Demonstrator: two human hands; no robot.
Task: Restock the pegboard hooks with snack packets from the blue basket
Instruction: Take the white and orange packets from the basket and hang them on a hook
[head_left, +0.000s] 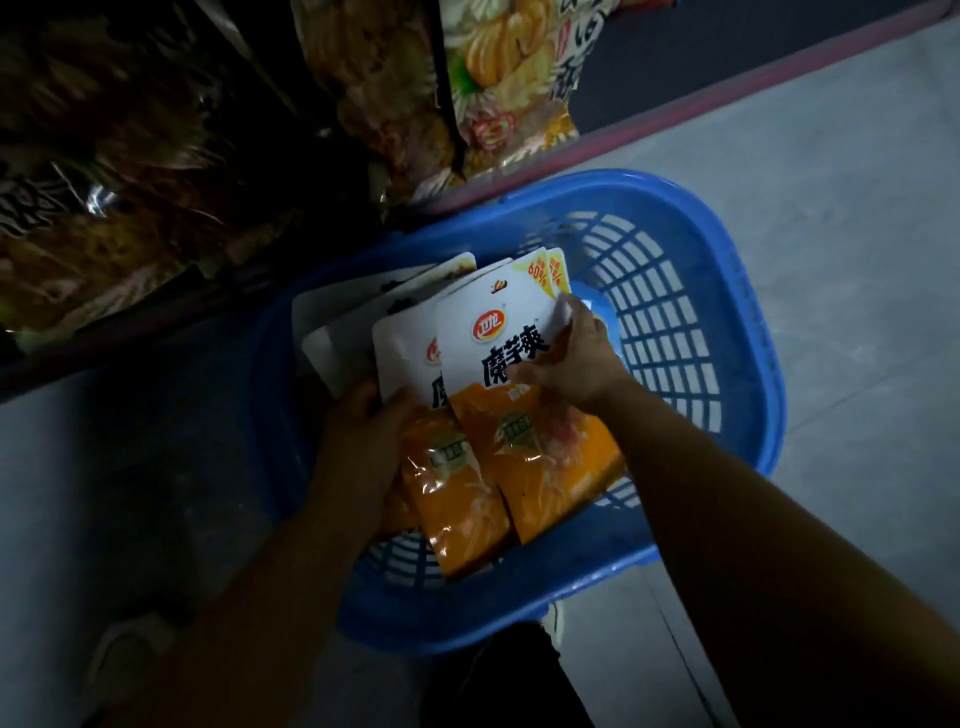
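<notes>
Both hands, the left hand (363, 441) and right hand (566, 358), grip snack packets (498, 374) over the blue basket (748, 291); none looks hung yet.

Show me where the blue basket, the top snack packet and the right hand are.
blue basket (748, 291): head view, on its far right rim.
top snack packet (498, 317): head view, on its white upper part.
right hand (576, 364): head view, on the back of the hand.
</notes>
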